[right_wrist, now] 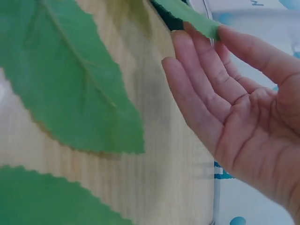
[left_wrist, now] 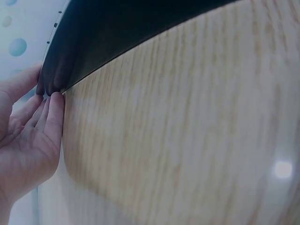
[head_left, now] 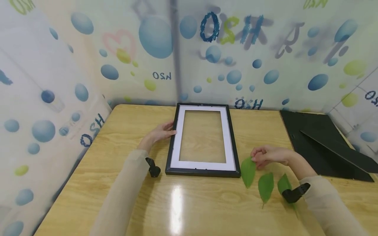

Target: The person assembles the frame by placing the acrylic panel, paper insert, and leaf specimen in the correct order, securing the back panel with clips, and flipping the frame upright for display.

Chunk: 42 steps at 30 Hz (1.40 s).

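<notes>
A black picture frame (head_left: 203, 172) with a white mat (head_left: 177, 141) around its open window lies on the wooden table. My left hand (head_left: 160, 132) grips the frame's left side, thumb at the top edge and the other fingers against the side, as the left wrist view also shows. To the right of the frame, my right hand (head_left: 267, 155) pinches the upper end of a green leaf (head_left: 248, 172) between thumb and fingers. Two more leaves lie nearby: a middle leaf (head_left: 266, 187) and a right-hand leaf (head_left: 283, 183) partly hidden behind the wrist camera.
At the table's right side lies a black backing board (head_left: 301, 144) with its stand leg (head_left: 336, 149) raised at an angle. A patterned curtain (head_left: 133, 88) hangs along the back and sides of the wooden table (head_left: 206, 203).
</notes>
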Tool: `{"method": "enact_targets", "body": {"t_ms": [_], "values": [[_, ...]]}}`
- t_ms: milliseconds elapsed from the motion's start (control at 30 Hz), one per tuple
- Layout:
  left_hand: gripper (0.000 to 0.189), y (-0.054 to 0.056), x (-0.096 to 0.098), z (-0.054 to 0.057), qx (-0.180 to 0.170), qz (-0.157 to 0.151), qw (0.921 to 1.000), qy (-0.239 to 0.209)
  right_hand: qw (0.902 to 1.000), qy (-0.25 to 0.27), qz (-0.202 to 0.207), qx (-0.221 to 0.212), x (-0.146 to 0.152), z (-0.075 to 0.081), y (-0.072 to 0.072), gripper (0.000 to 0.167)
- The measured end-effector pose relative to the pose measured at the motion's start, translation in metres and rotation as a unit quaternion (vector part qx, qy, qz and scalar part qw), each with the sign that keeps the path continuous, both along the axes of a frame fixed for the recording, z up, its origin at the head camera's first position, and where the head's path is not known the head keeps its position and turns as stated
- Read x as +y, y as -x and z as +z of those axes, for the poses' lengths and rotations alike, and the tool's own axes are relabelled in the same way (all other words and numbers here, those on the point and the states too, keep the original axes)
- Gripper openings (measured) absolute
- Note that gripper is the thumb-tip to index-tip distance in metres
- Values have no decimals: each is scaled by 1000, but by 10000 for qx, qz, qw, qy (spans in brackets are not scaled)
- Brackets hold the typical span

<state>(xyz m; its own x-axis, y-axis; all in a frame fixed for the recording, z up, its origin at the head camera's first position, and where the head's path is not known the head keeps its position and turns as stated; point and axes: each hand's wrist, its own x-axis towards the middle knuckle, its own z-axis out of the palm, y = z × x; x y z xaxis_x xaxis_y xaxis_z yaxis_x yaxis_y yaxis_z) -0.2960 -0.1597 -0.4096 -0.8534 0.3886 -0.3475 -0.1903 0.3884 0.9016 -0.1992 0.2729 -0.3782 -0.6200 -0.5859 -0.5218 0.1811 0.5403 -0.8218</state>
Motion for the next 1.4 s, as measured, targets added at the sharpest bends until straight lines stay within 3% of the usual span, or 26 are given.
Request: {"method": "enact_targets", "body": {"t_ms": [233,567,833,1067,1400], "values": [[70,0,0,-3,43,24,10000,6,9988,378,-310,-72,5,7,10,13],[69,2,-1,-1,163,38,9999,2,9976,114,-613,286,-8,27,38,18],[69,4,-1,-2,50,92,9999,82,9949,145,-846,522,-44,30,73,35],[69,2,-1,-4,-23,68,10000,7,9899,383,-1307,383,-84,25,103,39],[68,1,0,-3,-49,136,9999,-8,9863,316,-1588,328,-126,21,131,44]]}}
